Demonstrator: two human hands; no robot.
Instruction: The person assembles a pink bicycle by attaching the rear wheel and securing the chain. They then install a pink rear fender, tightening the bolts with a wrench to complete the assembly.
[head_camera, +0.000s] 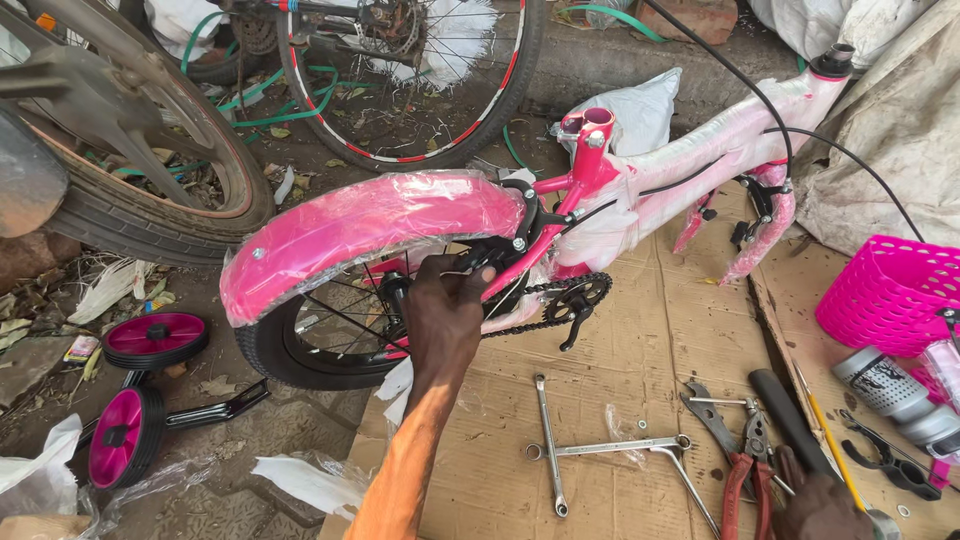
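Observation:
A small pink bicycle frame (690, 160), wrapped in clear plastic, lies on flattened cardboard (640, 350). Its rear wheel (300, 345) sits under a pink mudguard (370, 225). My left hand (445, 315), on an orange-sleeved arm, reaches under the mudguard, and its fingers curl around the black rear brake (500, 250) beside the chain (560, 300). My right hand (815, 505) rests at the bottom edge on the end of a black-handled tool (790, 415), next to red-handled pliers (745, 480). The frame edge cuts the right hand off, so its grip is hidden.
Two spanners (548, 440) lie crossed on the cardboard. A pink basket (885, 295) and a grey can (885, 380) sit at the right. Two pink training wheels (150, 340) lie on the ground at the left. Larger bicycle wheels (410, 90) stand behind.

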